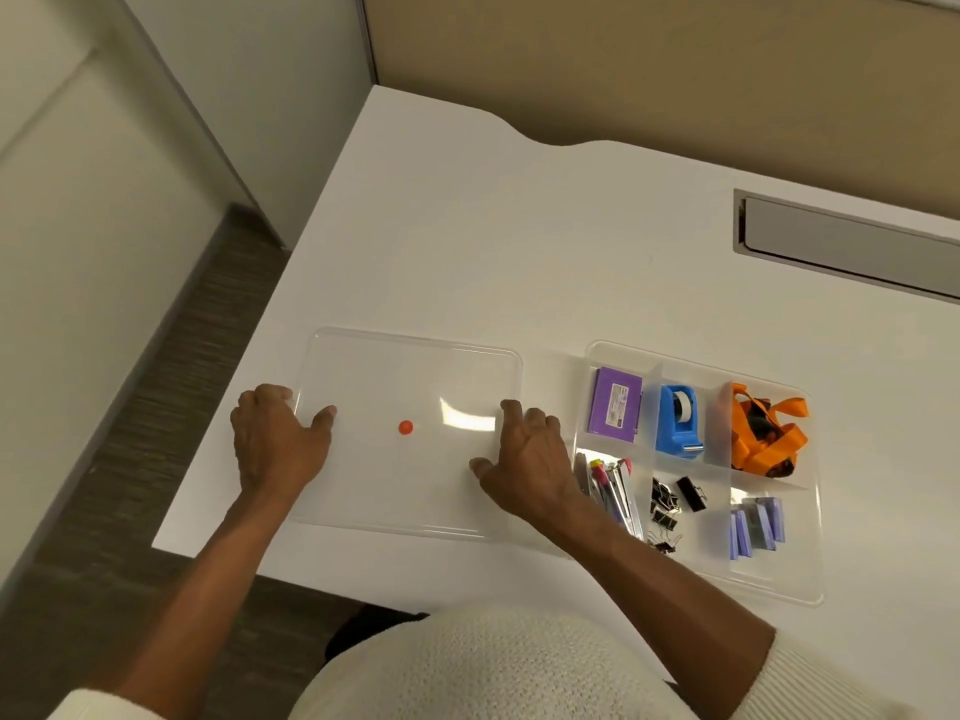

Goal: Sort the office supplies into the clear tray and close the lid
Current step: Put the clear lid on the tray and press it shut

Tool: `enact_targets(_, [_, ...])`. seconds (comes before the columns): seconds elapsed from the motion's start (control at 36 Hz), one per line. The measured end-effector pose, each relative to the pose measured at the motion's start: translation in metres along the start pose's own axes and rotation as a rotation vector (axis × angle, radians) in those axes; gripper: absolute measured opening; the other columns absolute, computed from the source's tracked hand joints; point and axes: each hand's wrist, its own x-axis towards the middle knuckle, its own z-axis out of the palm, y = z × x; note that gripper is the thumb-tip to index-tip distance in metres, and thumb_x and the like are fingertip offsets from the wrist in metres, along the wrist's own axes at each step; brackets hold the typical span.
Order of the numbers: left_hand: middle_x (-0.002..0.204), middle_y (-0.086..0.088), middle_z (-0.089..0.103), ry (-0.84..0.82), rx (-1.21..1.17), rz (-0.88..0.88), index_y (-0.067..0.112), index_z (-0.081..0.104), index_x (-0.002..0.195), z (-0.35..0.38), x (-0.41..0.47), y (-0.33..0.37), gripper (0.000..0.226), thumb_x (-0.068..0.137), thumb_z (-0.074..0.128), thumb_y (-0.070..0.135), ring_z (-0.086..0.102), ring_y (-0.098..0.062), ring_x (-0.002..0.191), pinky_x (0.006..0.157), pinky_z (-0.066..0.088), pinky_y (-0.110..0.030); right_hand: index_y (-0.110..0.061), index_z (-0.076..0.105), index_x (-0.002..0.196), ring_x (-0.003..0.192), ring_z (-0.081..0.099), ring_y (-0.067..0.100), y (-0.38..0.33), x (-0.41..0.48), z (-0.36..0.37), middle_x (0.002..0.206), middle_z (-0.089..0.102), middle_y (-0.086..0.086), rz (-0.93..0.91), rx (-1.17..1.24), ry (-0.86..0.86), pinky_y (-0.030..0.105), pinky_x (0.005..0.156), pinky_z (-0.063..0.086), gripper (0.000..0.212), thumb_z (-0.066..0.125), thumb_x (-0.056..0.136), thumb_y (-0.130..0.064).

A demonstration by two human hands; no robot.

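Observation:
A clear flat lid (410, 376) with a small orange dot lies on the white desk, left of the clear divided tray (810, 569). My left hand (275, 444) grips the lid's left edge, thumb on top. My right hand (530, 459) grips its right edge, right beside the tray. The tray holds a purple box (615, 407), a blue tape dispenser (678, 420), an orange lanyard (763, 433), pens and markers (613, 485), black binder clips (675, 504) and small purple boxes (756, 524).
The white desk (519, 241) ends at an edge just left of the lid and at the front near my body. A grey cable slot (852, 246) is set into the desk at the back right. Partition walls stand behind.

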Motion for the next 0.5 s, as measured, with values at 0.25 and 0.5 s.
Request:
enact_targets(0.25, [0.144, -0.016, 0.047, -0.065, -0.223, -0.258, 0.006, 0.048, 0.138, 0.000, 0.015, 0.016, 0.091, 0.071, 0.083, 0.058, 0.041, -0.037, 0.135, 0.102, 0.045, -0.055, -0.026, 0.045, 0.142, 0.132, 0.043, 0.024, -0.026, -0.002, 0.001, 0.133, 0.052, 0.004, 0.216, 0.527, 0.132, 0.035, 0.102, 0.046, 0.082, 0.083, 0.073, -0.050])
enact_targets(0.5, [0.145, -0.018, 0.046, -0.098, -0.214, -0.305, 0.010, 0.052, 0.134, -0.019, 0.023, 0.025, 0.113, 0.049, 0.073, 0.082, 0.043, -0.039, 0.135, 0.092, 0.051, -0.055, -0.028, 0.048, 0.143, 0.107, 0.051, 0.013, -0.036, -0.011, -0.030, 0.141, 0.043, 0.000, 0.263, 0.762, 0.175, 0.031, 0.089, 0.047, 0.085, 0.083, 0.073, -0.059])
